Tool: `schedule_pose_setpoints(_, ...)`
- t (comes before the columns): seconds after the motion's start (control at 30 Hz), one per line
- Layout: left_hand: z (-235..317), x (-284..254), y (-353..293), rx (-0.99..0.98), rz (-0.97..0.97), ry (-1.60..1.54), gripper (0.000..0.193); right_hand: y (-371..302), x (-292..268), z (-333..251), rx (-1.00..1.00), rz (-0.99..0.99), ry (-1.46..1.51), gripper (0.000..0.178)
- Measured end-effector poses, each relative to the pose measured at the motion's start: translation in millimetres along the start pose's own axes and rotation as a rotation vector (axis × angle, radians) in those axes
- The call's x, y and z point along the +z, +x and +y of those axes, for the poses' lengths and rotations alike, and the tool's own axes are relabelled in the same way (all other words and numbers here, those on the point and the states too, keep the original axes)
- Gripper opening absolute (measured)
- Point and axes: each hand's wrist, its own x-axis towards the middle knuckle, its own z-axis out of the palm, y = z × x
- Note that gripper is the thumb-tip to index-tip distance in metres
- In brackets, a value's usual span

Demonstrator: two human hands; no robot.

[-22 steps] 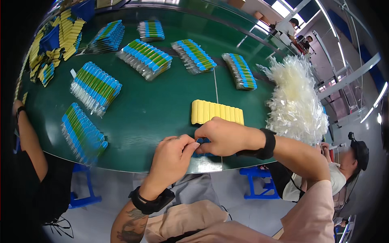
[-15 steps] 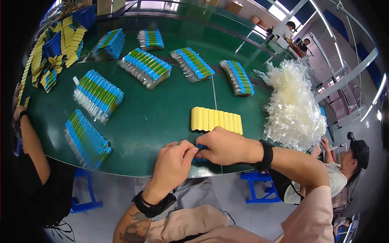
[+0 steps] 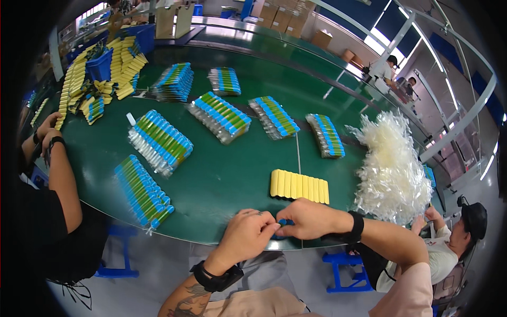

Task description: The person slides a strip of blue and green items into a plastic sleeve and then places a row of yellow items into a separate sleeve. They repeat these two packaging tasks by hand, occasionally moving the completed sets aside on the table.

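Note:
My left hand (image 3: pixel 247 233) and my right hand (image 3: pixel 311 219) are together over the near edge of the green table (image 3: pixel 211 185). Both are closed, with thumbs and fingers pinched around a small blue piece (image 3: pixel 285 222). Fingers cover most of that piece, so its kind does not show. Just beyond my hands lies a row of yellow padded strips (image 3: pixel 299 186) side by side. More blue shows on the table right under my fingers.
Stacks of blue-and-green strips in clear sleeves (image 3: pixel 161 138) spread across the left and middle. A tall heap of clear plastic sleeves (image 3: pixel 393 169) stands right. Yellow strips surround a blue bin (image 3: pixel 99 66) far left. Co-workers sit at left and right, near blue stools (image 3: pixel 346 272).
The whole view has shifted, so the table and its stacks sit lower and further right in the picture. My hands stay pinched together at the table edge, with slightly more blue showing between them.

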Motion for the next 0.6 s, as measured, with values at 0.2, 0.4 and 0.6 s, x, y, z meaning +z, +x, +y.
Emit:
schedule_pose_setpoints(0.2,6.3,2.2,-1.4,-0.024,0.053,0.01,0.013,0.4,11.1,-11.0,0.039,0.214,-0.173,0.014)
schedule_pose_setpoints(0.4,4.3,0.3,-1.2,-0.044,0.003,-0.01,0.015,-4.3,7.6,-11.9,0.081,0.2,-0.105,0.02)
schedule_pose_setpoints(0.6,-1.0,-2.3,-0.8,-0.045,-0.086,-0.038,0.014,-4.9,3.0,-16.4,0.084,0.068,-0.095,0.026)
